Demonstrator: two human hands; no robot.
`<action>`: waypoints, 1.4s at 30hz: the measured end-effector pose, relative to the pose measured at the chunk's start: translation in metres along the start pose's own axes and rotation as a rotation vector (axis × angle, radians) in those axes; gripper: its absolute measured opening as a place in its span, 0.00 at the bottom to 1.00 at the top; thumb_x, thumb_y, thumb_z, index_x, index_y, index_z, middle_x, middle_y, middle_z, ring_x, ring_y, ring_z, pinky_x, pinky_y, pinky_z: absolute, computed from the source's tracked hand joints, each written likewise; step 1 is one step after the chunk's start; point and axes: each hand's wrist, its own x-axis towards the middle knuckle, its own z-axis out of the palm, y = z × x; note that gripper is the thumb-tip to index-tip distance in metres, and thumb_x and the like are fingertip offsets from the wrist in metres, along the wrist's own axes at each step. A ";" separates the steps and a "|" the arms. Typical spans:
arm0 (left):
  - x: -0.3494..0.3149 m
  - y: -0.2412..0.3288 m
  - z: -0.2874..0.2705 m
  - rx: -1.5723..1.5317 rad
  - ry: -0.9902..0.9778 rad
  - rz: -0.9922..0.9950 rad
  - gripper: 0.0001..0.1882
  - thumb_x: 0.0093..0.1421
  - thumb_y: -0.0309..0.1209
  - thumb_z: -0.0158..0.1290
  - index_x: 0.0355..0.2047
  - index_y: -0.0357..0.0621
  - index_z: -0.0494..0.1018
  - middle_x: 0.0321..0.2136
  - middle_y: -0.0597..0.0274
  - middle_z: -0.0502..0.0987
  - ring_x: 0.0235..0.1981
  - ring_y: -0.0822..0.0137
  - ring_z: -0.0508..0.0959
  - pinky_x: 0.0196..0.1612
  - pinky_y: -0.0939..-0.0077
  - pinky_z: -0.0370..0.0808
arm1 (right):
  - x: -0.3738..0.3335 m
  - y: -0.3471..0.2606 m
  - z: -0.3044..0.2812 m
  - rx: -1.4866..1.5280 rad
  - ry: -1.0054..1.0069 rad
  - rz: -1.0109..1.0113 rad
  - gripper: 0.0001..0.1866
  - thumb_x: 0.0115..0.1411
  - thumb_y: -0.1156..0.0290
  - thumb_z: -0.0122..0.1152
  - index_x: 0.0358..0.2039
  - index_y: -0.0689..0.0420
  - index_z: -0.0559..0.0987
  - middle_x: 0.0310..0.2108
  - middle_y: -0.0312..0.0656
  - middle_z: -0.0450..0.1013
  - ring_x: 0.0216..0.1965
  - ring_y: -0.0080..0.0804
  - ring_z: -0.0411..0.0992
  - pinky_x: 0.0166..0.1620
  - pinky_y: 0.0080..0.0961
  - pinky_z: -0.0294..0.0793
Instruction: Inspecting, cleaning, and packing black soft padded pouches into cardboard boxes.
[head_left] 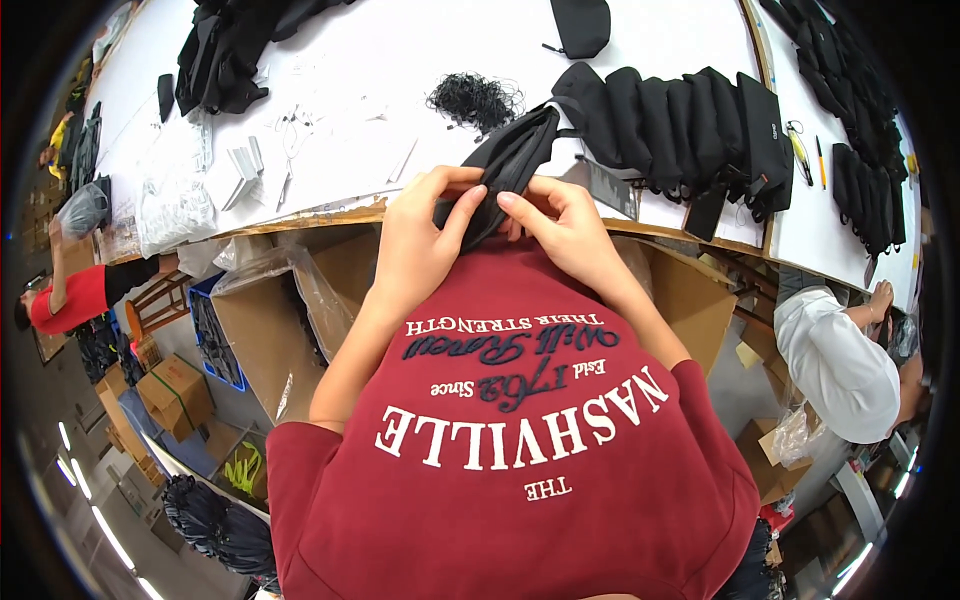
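Both of my hands grip a black fabric pouch (528,140) at the table's front edge, close to my chest. Its zipped opening faces up and looks partly spread. My left hand (432,215) pinches the near left side, thumb on top and fingers behind the cloth. On the opposite side my right hand (562,222) does the same with its thumb pressed on the edge. The pouch's lower end is hidden behind my fingers. Just right of it stands a row of similar black pouches (660,125). A tangled heap of black cords (475,102) lies beyond my left hand.
White tags (243,172) and a clear plastic bag (175,195) lie to the left, with a dark fabric heap (215,65) behind. Another pouch (582,28) is at the back. Cardboard boxes (690,300) stand below the table edge. People work at both sides.
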 end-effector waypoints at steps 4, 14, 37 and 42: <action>-0.007 0.002 0.000 -0.022 0.068 -0.073 0.09 0.53 0.24 0.57 0.36 0.36 0.76 0.32 0.58 0.79 0.34 0.71 0.78 0.39 0.80 0.71 | -0.002 0.001 0.004 -0.016 0.034 -0.007 0.11 0.59 0.68 0.56 0.31 0.64 0.78 0.21 0.38 0.75 0.24 0.19 0.72 0.30 0.17 0.71; -0.013 -0.005 0.006 -0.064 0.092 -0.001 0.09 0.51 0.26 0.59 0.34 0.39 0.78 0.29 0.57 0.80 0.32 0.67 0.79 0.39 0.78 0.73 | -0.003 0.001 0.006 -0.101 0.083 -0.032 0.10 0.56 0.71 0.58 0.34 0.64 0.79 0.23 0.39 0.76 0.24 0.19 0.72 0.30 0.18 0.72; -0.014 0.003 0.009 0.118 0.074 0.261 0.08 0.49 0.20 0.57 0.32 0.37 0.77 0.30 0.57 0.78 0.32 0.61 0.77 0.37 0.73 0.72 | -0.007 0.011 0.009 -0.332 0.180 -0.290 0.08 0.54 0.72 0.58 0.30 0.64 0.77 0.19 0.44 0.72 0.18 0.26 0.69 0.23 0.23 0.66; -0.023 0.009 0.009 0.007 0.025 0.166 0.18 0.48 0.28 0.62 0.39 0.37 0.72 0.37 0.53 0.75 0.40 0.56 0.75 0.44 0.68 0.71 | -0.015 -0.001 0.007 -0.254 0.153 -0.247 0.08 0.57 0.72 0.57 0.26 0.65 0.75 0.18 0.39 0.68 0.21 0.21 0.64 0.26 0.22 0.64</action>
